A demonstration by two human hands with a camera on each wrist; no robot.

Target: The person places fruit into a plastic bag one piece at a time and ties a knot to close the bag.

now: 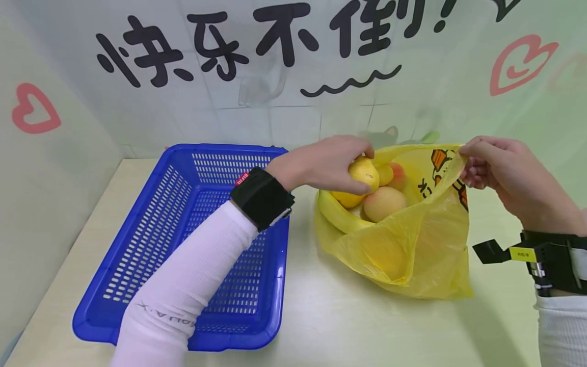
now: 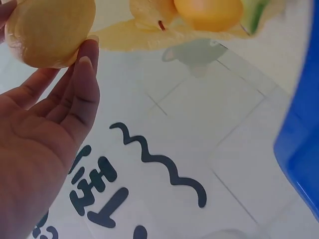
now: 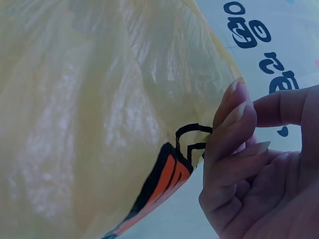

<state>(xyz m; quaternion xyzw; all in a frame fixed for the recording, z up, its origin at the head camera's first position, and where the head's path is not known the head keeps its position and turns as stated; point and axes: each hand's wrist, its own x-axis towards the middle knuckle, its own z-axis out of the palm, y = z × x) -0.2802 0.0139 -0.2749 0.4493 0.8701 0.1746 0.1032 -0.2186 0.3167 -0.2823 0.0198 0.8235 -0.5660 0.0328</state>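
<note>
At the mouth of a yellow plastic bag (image 1: 431,255), my left hand (image 1: 321,162) grips a round yellow fruit (image 1: 365,172) between thumb and fingers. The same fruit (image 2: 50,32) fills the upper left of the left wrist view. Around it in the bag lie a peach (image 1: 384,204), an orange (image 1: 348,199), a banana (image 1: 341,216) and a red-and-yellow fruit (image 1: 398,177). My right hand (image 1: 509,171) pinches the bag's right rim and holds it up. The right wrist view shows thumb and fingertips on the thin plastic (image 3: 99,124).
A blue plastic basket (image 1: 274,306) with slotted walls stands left of the bag, partly under my left forearm. Both rest on a pale table (image 1: 330,321). Behind them rises a wall (image 1: 293,125) with black lettering and pink hearts.
</note>
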